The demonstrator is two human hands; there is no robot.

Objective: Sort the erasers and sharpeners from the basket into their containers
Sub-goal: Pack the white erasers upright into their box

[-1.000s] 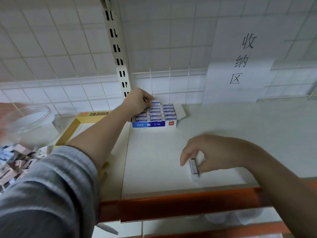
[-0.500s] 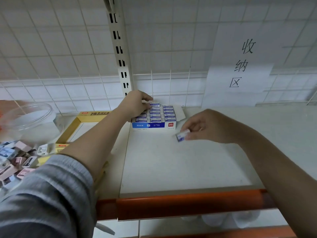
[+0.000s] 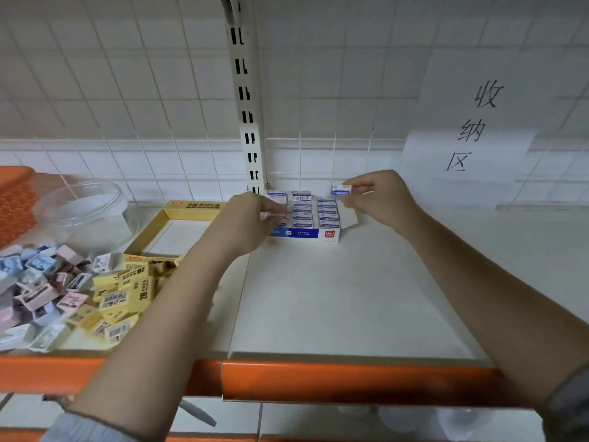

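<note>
While the right hand (image 3: 381, 199) pinches 1 white-and-blue eraser (image 3: 341, 190) between thumb and fingertips above the back right corner of the blue-and-white eraser box (image 3: 304, 232), the left hand (image 3: 251, 218) rests against the box's left side, its curled fingers reaching onto the erasers in the left row; whether it actually pinches 1 of them or only steadies the row cannot be told. The box sits at the back of the white shelf (image 3: 334, 298), close to the tiled wall and just right of the slotted upright (image 3: 245, 100), so it cannot slide backward when an eraser is pressed in. Its 3 rows look nearly full, and the held eraser, label facing the camera, is probably meant for a gap at the rear of the right-hand row. That slot looks tight: the wall behind and the neighbouring erasers leave little play, so the piece likely has to go in from above, squarely. To the left lie an open yellow 2B box (image 3: 191, 207), a heap of yellow 2B erasers (image 3: 121, 298) and pastel sharpeners (image 3: 41, 282), and a clear round tub (image 3: 79, 208) that seems to hold nothing yet. In front of the box the shelf offers wide room up to its orange front edge (image 3: 350, 378), so both forearms can withdraw freely toward the heap.
</note>
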